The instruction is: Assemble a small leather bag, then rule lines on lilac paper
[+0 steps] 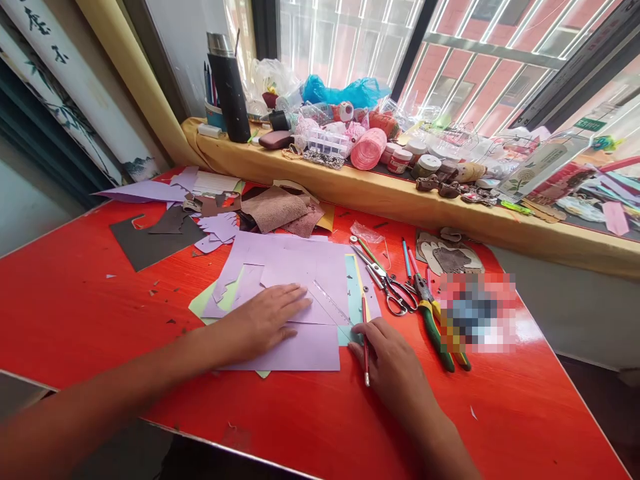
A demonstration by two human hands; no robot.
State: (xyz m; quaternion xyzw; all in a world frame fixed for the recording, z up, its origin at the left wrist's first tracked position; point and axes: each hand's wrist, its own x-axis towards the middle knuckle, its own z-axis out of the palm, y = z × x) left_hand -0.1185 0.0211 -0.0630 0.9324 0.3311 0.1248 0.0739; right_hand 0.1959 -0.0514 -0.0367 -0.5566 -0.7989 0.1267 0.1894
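Note:
My left hand lies flat on sheets of purple paper, its fingers stretched out. On the right, my right hand pinches the near end of a clear ruler, which slants across the purple paper. A red pencil is held in the same hand, its eraser end towards me. Under the paper, parts of a light blue strip and a green sheet show. One purple sheet has a jagged cut-out at its left.
Scissors and green-yellow pliers lie right of the paper. Brown leather pieces and a dark sheet are at the back left. A black flask and jars stand on the crowded windowsill.

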